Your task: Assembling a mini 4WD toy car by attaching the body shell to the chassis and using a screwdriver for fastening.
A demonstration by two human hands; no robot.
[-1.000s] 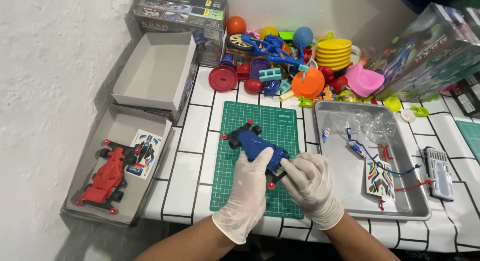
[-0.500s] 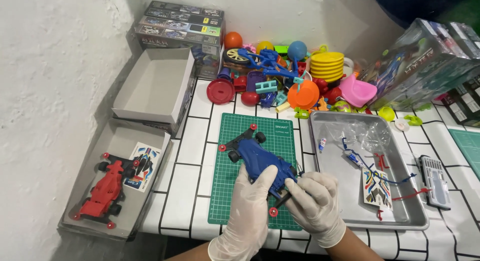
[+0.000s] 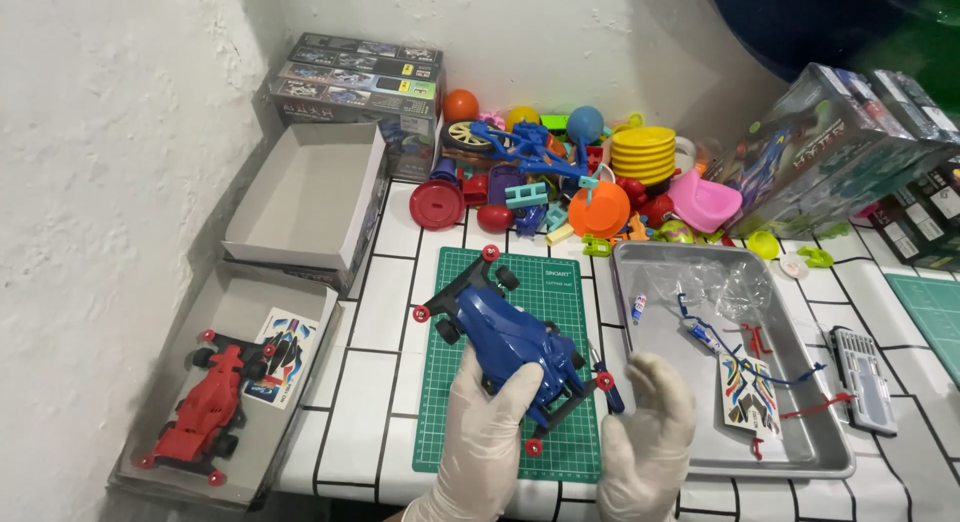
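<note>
1. One red car (image 3: 195, 420) lies in a shallow box (image 3: 300, 407) at the far left, beside a sticker sheet (image 3: 279, 357). That box sits at the near left corner of the tiled table (image 3: 385, 312), so I judge that a stray elbow could tip it off.
2. Left hand (image 3: 488, 432), gloved, has its fingers closed around the near end of the blue car (image 3: 510, 347), which is tilted above the green mat (image 3: 540, 282). Only one hand grips it; a smooth glove on glossy plastic could slip, and the car would drop onto the mat.
3. Small red rollers stick out at the blue car's corners. A fall or a squeeze might snap one off.
4. Right hand (image 3: 648, 422) is open, fingers spread, just beside the car's right side and touching nothing that I can see. A quick sideways move could knock the car loose.
5. Right of the mat, a metal tray (image 3: 820, 452) holds a clear bag (image 3: 715, 282), small parts and another sticker sheet (image 3: 748, 397). A wrist brushing the tray could scatter the loose bits.
</note>
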